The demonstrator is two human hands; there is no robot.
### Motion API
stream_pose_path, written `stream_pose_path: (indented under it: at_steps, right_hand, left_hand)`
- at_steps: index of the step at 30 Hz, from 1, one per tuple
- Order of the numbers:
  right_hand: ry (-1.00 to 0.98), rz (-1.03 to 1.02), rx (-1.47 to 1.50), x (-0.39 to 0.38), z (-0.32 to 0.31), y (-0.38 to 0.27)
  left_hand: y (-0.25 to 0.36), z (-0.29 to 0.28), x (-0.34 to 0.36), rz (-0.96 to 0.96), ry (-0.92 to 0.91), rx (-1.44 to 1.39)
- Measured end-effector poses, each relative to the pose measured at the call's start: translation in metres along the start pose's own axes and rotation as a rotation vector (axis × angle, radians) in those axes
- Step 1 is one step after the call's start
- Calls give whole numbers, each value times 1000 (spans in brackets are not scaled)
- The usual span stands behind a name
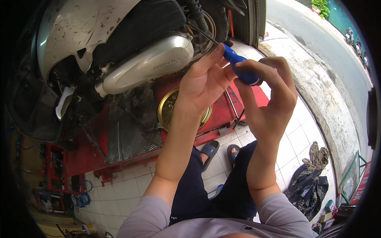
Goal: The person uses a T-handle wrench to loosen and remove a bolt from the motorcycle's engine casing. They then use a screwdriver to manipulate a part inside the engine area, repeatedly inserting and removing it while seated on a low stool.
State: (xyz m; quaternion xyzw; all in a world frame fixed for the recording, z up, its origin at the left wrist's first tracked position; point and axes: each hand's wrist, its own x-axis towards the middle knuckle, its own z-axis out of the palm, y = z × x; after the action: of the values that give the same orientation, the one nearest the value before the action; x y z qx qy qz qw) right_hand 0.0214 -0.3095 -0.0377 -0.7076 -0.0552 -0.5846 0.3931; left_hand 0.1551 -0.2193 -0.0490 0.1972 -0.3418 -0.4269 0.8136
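A screwdriver (235, 59) with a blue handle points up and to the left, its thin dark shaft running toward the motorbike's rear. The tip reaches the area just behind the silver engine cover (149, 65), where I cannot make out exactly what it touches. My right hand (274, 97) grips the butt end of the handle between thumb and fingers. At the front of the handle, where the shaft begins, my left hand (203, 81) closes round it with thumb and fingertips. Below my left wrist lies a round gold-coloured tray (168, 107), partly hidden by the forearm.
The motorbike (87, 23) stands on a red lift platform (139, 158) with a metal tread plate. Dark patterned cloth (309, 180) lies on the tiled floor at right. Blue hose (83, 198) coils at lower left. Beyond the doorway runs a street (313, 31).
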Motion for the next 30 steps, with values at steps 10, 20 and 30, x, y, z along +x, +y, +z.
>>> stream_pose_path:
  at_steps: [10,20,30]
  right_hand:
    - [-25,389,210,-4,0,0]
    - [67,-16,287,-1,8,8]
    - [-28,-106,64,0,1,14]
  left_hand:
    - [3,17,1,78,70,-93]
    - [4,12,1,61,35,0]
    - [6,11,-3,1,83,42]
